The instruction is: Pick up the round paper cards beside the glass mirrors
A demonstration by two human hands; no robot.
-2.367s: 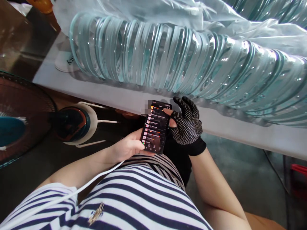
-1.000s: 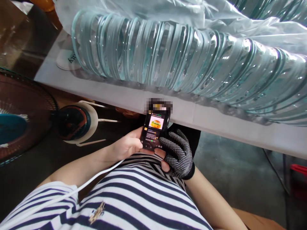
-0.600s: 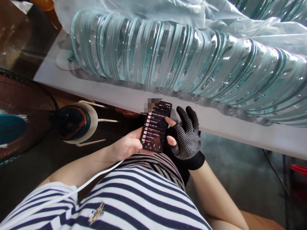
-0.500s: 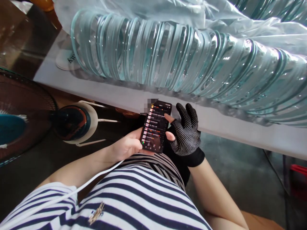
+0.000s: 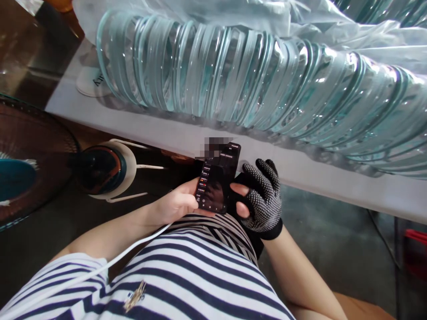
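My bare left hand [image 5: 180, 201] grips a dark smartphone [image 5: 217, 184] from its left side and lower edge, with the screen turned up toward me. That screen is mostly black, with a narrow column of list rows along its left. Beside the phone's right edge is my right hand [image 5: 262, 195], in a black dotted glove that leaves the thumb and index fingertips bare. Its fingers are bent and apart, holding nothing. Whether a fingertip touches the phone's edge, I cannot tell.
Beyond my hands, a long row of clear plastic dome-like pieces [image 5: 207, 71] lies on a white tabletop [image 5: 300, 171], with plastic sheeting [image 5: 253, 18] behind. A fan [image 5: 20, 164] and a round white-rimmed base with legs [image 5: 113, 171] are at left. A white cable [image 5: 133, 244] crosses my striped shirt.
My right index fingertip has left the screen, and that hand has drawn slightly down and right. The phone's full list has given way to a mostly black page. My left hand stays put.
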